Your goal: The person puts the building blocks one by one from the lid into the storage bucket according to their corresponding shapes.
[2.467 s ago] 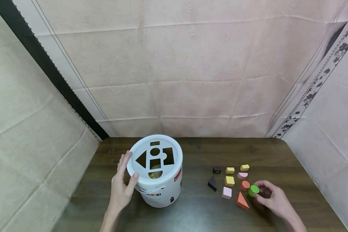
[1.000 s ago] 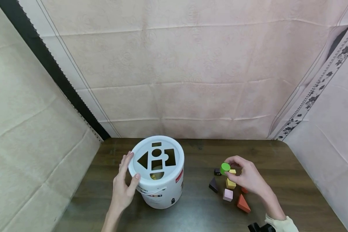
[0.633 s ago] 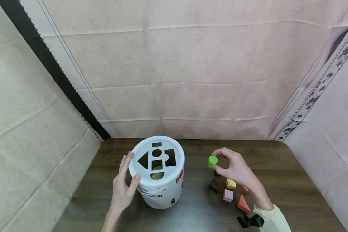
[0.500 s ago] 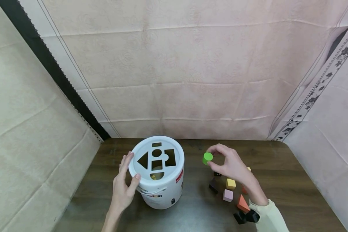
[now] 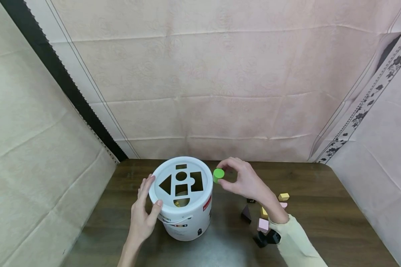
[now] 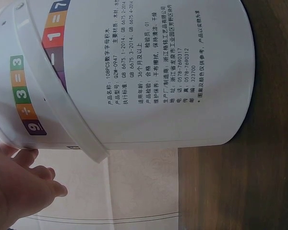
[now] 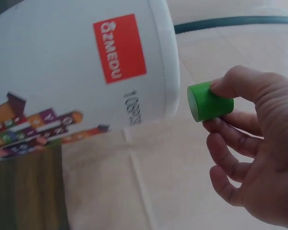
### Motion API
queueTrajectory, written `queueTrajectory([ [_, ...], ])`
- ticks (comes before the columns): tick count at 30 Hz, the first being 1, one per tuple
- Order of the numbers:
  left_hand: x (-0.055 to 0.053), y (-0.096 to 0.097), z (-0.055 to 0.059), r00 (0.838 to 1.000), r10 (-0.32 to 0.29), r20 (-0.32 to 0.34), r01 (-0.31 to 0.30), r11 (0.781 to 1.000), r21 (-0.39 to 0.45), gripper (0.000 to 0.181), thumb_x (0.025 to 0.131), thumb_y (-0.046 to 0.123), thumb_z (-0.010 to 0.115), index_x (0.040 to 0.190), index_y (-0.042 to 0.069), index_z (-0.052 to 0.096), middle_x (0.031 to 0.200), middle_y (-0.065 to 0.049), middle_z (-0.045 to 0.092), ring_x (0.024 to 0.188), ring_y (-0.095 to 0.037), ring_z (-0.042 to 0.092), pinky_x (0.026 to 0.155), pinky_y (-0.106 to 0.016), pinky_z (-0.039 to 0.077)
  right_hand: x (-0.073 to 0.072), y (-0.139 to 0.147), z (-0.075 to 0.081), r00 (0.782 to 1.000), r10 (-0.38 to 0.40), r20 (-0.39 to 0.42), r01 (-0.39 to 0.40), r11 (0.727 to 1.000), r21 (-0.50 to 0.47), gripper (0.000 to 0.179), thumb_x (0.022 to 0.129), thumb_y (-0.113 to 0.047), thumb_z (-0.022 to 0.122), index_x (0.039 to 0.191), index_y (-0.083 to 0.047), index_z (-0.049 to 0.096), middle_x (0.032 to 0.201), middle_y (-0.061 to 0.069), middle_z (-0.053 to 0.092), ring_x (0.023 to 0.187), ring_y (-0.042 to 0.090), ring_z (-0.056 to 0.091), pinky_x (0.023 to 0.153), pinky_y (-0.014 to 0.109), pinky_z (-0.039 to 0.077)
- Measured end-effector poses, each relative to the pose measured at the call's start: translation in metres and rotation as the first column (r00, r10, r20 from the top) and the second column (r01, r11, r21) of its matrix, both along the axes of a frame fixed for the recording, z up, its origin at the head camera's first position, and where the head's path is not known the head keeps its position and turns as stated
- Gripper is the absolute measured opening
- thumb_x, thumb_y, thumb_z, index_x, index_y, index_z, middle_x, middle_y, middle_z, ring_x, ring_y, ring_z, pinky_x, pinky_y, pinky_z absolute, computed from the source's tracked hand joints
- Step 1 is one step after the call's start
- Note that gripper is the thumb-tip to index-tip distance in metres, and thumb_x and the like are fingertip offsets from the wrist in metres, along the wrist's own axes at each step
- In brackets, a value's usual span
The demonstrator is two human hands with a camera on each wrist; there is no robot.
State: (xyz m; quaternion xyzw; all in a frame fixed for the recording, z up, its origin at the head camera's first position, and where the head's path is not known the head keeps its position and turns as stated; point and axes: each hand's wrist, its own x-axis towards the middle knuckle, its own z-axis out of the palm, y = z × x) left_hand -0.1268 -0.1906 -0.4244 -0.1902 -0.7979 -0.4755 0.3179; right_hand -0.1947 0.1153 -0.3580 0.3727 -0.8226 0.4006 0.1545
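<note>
In the head view a white bucket [image 5: 187, 230] stands upright on the wooden table, its pale lid [image 5: 167, 168] cut with shaped holes, among them a triangle, a circle and a half circle. My left hand [image 5: 142, 213] rests against the bucket's left side and rim, thumb spread from the fingers. Just right of the rim, my right hand [image 5: 244, 181] pinches a green cylinder block [image 5: 218, 175] between thumb and fingers. The right wrist view shows this cylinder [image 7: 211, 101] raised beside the bucket wall, apart from it. Printed text covers the bucket [image 6: 158, 124] in the left wrist view.
Right of the bucket lie a dark triangular block [image 5: 245, 214], a pinkish block [image 5: 263, 225], a yellow block [image 5: 283, 197] and a pink block [image 5: 283, 204]. My right forearm hides others. Fabric walls [image 5: 220, 92] enclose the table [image 5: 137, 256] behind and at the sides.
My right hand has lifted the green cylinder from among the blocks and carried it leftward to the bucket's right rim. My left hand has stayed on the bucket.
</note>
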Motion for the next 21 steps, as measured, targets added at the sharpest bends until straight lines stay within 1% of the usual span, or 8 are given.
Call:
queueTrajectory([
  [3,-0.005,-0.004,-0.010,1.000,0.003,-0.004,-0.003,1.000,-0.002,0.061,0.078,0.009,0.061,0.135,0.004,0.041,0.137,-0.014,0.040,0.129,-0.035,0.024,0.102,-0.054,0.013,-0.005,-0.011,0.004,0.999,0.030,-0.018,-0.030,1.000,-0.002,0.030,0.071,-0.014,0.074,0.098,-0.016,0.061,0.091,-0.011,0.057,0.083,0.011,0.052,0.072,0.029,0.044],
  [6,-0.007,-0.006,-0.014,1.000,0.007,0.001,-0.007,1.000,-0.005,0.061,0.079,0.011,0.061,0.136,0.006,0.040,0.138,-0.012,0.039,0.130,-0.034,0.024,0.102,-0.054,0.012,-0.010,-0.021,0.007,0.999,0.046,-0.009,-0.045,0.999,0.019,0.029,0.072,-0.016,0.073,0.098,-0.016,0.062,0.092,-0.012,0.058,0.084,0.010,0.052,0.073,0.029,0.043],
  [10,-0.007,-0.006,-0.014,1.000,0.011,-0.002,-0.011,1.000,-0.013,0.061,0.079,0.012,0.061,0.136,0.006,0.040,0.138,-0.013,0.039,0.129,-0.034,0.024,0.103,-0.052,0.013,-0.013,-0.036,0.010,0.998,0.060,0.003,-0.060,0.997,0.045,0.026,0.073,-0.017,0.072,0.097,-0.014,0.062,0.091,-0.011,0.058,0.083,0.009,0.050,0.074,0.029,0.042],
  [14,-0.007,-0.006,-0.014,1.000,0.016,0.000,-0.016,1.000,-0.017,0.061,0.080,0.013,0.061,0.136,0.007,0.040,0.139,-0.011,0.038,0.129,-0.034,0.024,0.103,-0.052,0.013,-0.016,-0.051,0.014,0.996,0.089,0.020,-0.090,0.994,0.061,0.025,0.073,-0.016,0.072,0.096,-0.013,0.062,0.090,-0.009,0.059,0.084,0.016,0.052,0.075,0.031,0.040],
  [18,-0.007,-0.006,-0.014,1.000,0.015,0.014,-0.015,1.000,-0.017,0.061,0.080,0.012,0.061,0.137,0.008,0.040,0.140,-0.009,0.037,0.130,-0.034,0.024,0.101,-0.055,0.013,-0.020,-0.063,0.014,0.995,0.080,0.057,-0.086,0.991,0.101,0.025,0.074,-0.020,0.071,0.097,-0.015,0.062,0.091,-0.011,0.059,0.088,0.014,0.052,0.079,0.033,0.037],
  [21,-0.007,-0.006,-0.014,1.000,0.014,0.018,-0.013,1.000,-0.016,0.061,0.080,0.012,0.060,0.137,0.008,0.039,0.140,-0.010,0.037,0.130,-0.034,0.024,0.102,-0.055,0.013,-0.023,-0.071,0.014,0.994,0.072,0.078,-0.082,0.989,0.126,0.025,0.074,-0.021,0.071,0.098,-0.015,0.062,0.092,-0.011,0.059,0.089,0.013,0.051,0.080,0.034,0.035],
])
